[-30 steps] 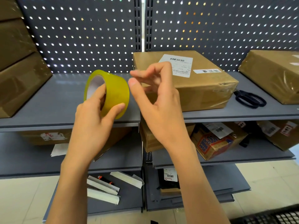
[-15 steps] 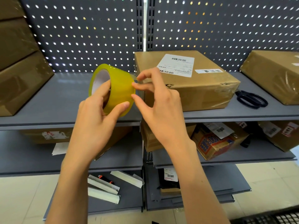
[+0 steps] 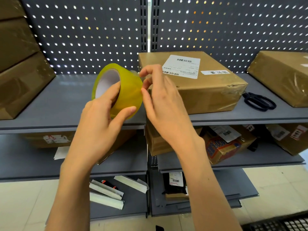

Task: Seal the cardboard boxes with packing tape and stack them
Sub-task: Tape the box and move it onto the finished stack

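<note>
Grey shelf (image 3: pixel 70 104) carries cardboard boxes (image 3: pixel 196 84) and scissors (image 3: pixel 259 101).

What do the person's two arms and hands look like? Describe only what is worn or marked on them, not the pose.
Both arms are bare up to the bottom edge of the picture, with no sleeve in view. The left hand and the right hand wear no gloves, and no ring, watch, bracelet or wristband shows. Nails are short and unpainted where visible. No marks or tattoos can be made out.

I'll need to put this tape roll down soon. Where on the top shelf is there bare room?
The widest bare stretch of the grey top shelf lies between the stacked brown boxes at left and the labelled cardboard box. Right of that box it is crowded: black scissors fill the gap before the tape-wrapped box.
</note>
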{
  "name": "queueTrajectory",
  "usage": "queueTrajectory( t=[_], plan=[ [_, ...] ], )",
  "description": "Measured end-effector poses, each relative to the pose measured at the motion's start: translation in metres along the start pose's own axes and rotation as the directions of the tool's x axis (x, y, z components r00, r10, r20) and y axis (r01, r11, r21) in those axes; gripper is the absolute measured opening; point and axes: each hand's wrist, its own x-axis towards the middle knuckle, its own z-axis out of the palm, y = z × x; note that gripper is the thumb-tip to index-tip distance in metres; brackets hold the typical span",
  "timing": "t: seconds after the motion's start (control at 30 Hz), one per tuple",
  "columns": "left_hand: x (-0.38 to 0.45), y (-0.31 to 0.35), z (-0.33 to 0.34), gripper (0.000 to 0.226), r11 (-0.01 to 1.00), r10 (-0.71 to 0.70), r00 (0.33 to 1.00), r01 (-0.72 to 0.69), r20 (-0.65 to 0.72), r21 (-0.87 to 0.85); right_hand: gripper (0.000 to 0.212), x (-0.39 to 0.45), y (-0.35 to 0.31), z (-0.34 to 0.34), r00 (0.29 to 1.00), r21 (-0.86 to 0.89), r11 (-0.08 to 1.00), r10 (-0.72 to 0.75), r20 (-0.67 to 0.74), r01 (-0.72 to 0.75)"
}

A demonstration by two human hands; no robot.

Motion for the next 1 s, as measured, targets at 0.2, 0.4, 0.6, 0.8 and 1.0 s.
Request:
queueTrajectory(
  t=[0.2,0.4,0.6,0.8,1.0],
  plan=[
    [0.001,-0.002,0.006,0.042,0.995,-0.020,0.997,0.027,-0.075,0.095,0.029,0.000,-0.003,0.001,0.968,0.121,0.988,0.067,0.243,-0.099],
    [0.001,-0.006,0.008,0.039,0.996,-0.004,0.999,0.007,-0.034,0.092,0.047,-0.003,0.011,-0.003,0.918,0.303,0.880,0.285,0.276,-0.365],
    [0.002,-0.002,0.004,0.040,0.993,0.003,0.996,0.008,-0.091,0.121,0.018,-0.004,0.014,-0.002,0.959,0.167,0.944,0.281,0.035,-0.283],
    [0.001,-0.001,0.003,0.039,0.993,-0.001,0.997,0.010,-0.077,0.117,0.016,-0.006,0.011,0.003,0.971,0.203,0.950,0.234,0.047,-0.238],
    [0.002,-0.001,0.007,0.037,0.992,-0.042,0.996,0.051,-0.078,0.114,0.009,-0.005,0.009,0.006,0.997,0.061,0.995,0.076,0.026,-0.078]
  ],
)
